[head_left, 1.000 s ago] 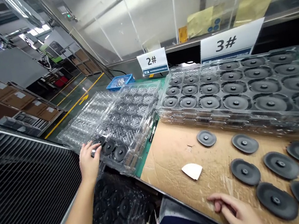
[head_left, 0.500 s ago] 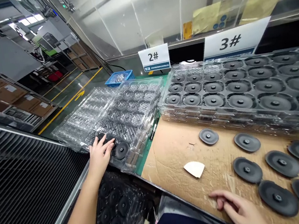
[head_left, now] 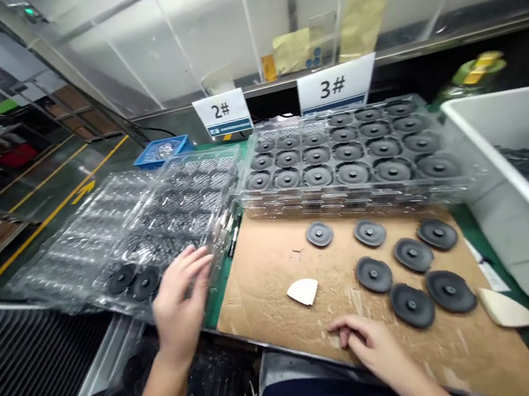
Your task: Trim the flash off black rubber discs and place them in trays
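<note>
My left hand hovers by the near right corner of a clear plastic tray, its fingers stretched out and nothing in them. Two black discs with raised hubs sit in that tray's front pockets, just left of the hand. My right hand rests on the cardboard sheet, index finger extended and the others loosely bent, holding nothing. Beyond and right of it lie several loose grey-black discs. A cream wedge-shaped piece lies between my hands.
A stack of clear trays filled with discs stands behind the cardboard, under the 2# sign and 3# sign. At right is a white bin with dark pieces; a blue basket sits at the back left. A ribbed black surface lies at left.
My left hand has come off the discs in the left tray and moved right, toward the cardboard. The view has swung right, bringing the white bin in. My right hand stays on the cardboard.
</note>
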